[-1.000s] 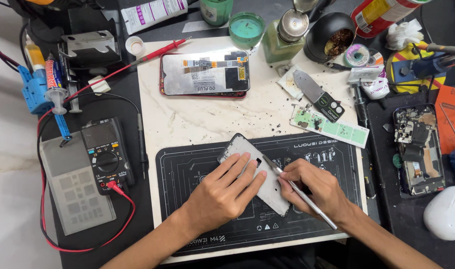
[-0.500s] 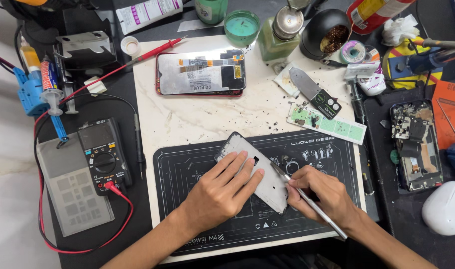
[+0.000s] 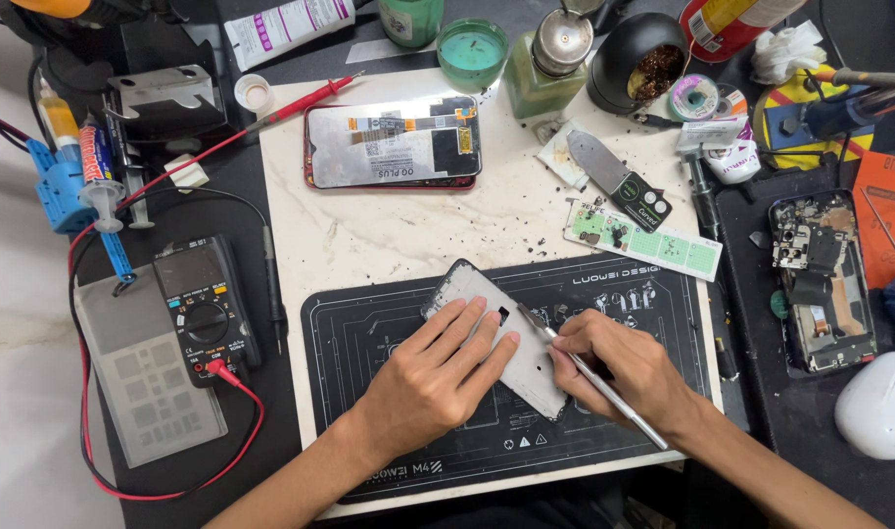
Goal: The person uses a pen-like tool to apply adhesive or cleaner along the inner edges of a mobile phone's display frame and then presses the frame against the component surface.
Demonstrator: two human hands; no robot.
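A white marble-patterned slab [image 3: 369, 230] is laid across a dark workbench [image 3: 790, 431], and on its near half a black rubber repair mat with printed outlines [image 3: 604, 411] is spread. Only the bench is shown; nothing of the room beyond it is seen. At the slab's far edge a phone screen assembly with a red rim, laid face down [image 3: 394, 144], is already parted from its body, and a second opened phone with bare circuitry [image 3: 822, 279] is set on the bench to the right. A black multimeter with red leads [image 3: 201, 309] and a grey stencil plate [image 3: 149, 377] are placed at the left.

On the mat, tilted across its middle, a pale grey phone frame plate [image 3: 531, 367] is pinned flat under the left hand [image 3: 438, 377], whose fingers are spread and pressed on it without curling round it. A slim silver metal tool [image 3: 599, 382] is gripped pen-fashion by the closed fingers of the right hand [image 3: 629, 367], its tip touching the plate near a small opening. Dark specks are scattered on the slab, and a green strip with small screws [image 3: 643, 240] is laid just above the mat, so disassembly appears well advanced; work on the plate is judged unfinished, and nothing is seen reassembled.
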